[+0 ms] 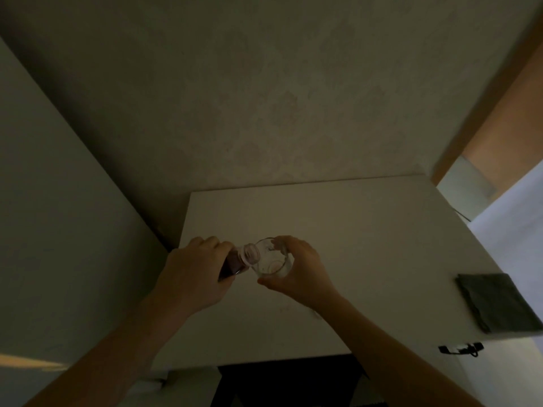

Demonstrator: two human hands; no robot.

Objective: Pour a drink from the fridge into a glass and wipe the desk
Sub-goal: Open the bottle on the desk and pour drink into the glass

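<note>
One clear glass (271, 258) stands on the pale worktop (367, 230), toward its left side with the wall edge behind it and the front edge nearer the camera, and bare surface runs open to the glass's right as far as one folded grey cloth (496, 302) lying at the right edge. Just left of the glass, the left hand (197, 271) is clenched around one bottle (238, 261) of dark drink, tilted so its neck touches the glass rim, while the right hand (296, 270) grips the glass from the right. No label or writing is legible in the dim light.
</note>
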